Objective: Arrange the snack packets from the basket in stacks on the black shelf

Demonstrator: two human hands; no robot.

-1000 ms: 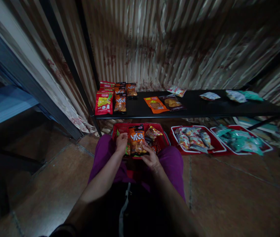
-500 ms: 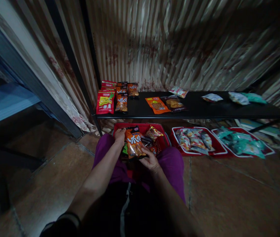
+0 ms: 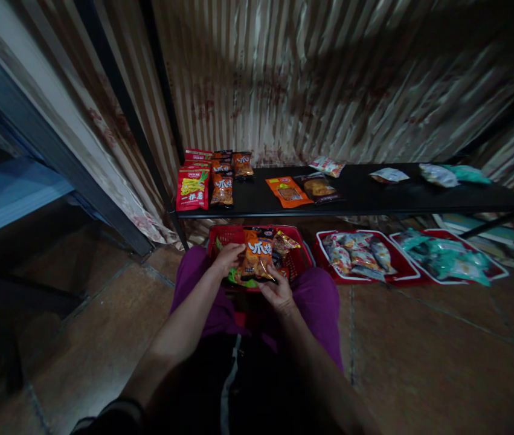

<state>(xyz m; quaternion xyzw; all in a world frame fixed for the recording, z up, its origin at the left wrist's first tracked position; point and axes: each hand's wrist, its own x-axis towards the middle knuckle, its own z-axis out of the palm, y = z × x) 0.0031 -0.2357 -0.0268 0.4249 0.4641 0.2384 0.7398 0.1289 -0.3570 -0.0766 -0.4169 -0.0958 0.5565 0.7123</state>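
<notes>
Over the red basket (image 3: 304,261) between my knees, I hold an orange and black snack bag (image 3: 257,257), its printed front facing me. My left hand (image 3: 228,260) is closed at the bag's left edge; its fingertips are partly hidden there. My right hand (image 3: 278,291) grips the lower right corner, thumb on the front. Below and around the bag, the basket holds a yellow and red packet (image 3: 285,243) and some green packets (image 3: 238,278). Matching orange snack bags (image 3: 223,189) stand on the black shelf (image 3: 247,199), beside red snack bags (image 3: 192,188).
An orange packet (image 3: 288,192) and a dark brown packet (image 3: 318,188) lie mid-shelf, with white packets (image 3: 389,175) farther right. Two more red baskets stand on the floor at right, with white packets (image 3: 360,254) and teal packets (image 3: 449,257). A metal post (image 3: 70,133) rises at left.
The orange snack bag has moved slightly right and up, away from me. My left hand has slid from its top left corner down to its left side. More green packets show below.
</notes>
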